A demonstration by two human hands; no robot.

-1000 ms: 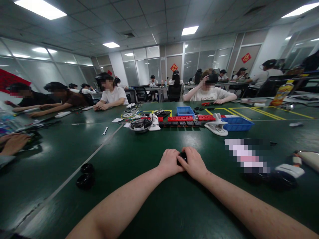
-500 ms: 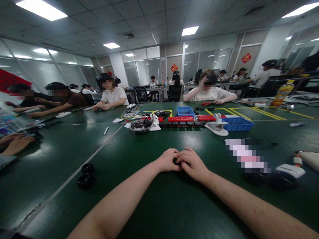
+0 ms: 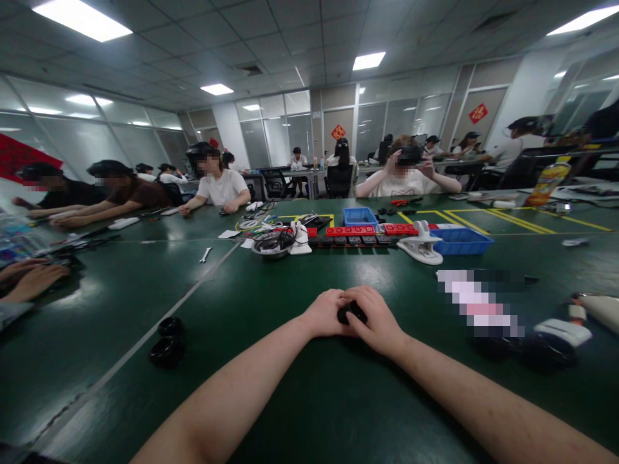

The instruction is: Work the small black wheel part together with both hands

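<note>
A small rounded black object sits between my two hands over the middle of the green table; its kind is not clear. My left hand closes round its left side, fingers partly hidden. From the right, my right hand wraps over its top, with the thumb along the near side. The fingertips of both hands meet above it. Farther left lie two black rounded pieces, a smaller one behind a hollow larger one.
Across the table runs a red power strip beside a white clamp, a blue bin and a bowl of cables. A wrench lies left. Black round items and a white device are at right. Co-workers sit around.
My right hand has shifted its grip slightly, so more of the black object shows between the hands. The person opposite has raised a second hand to the head.
</note>
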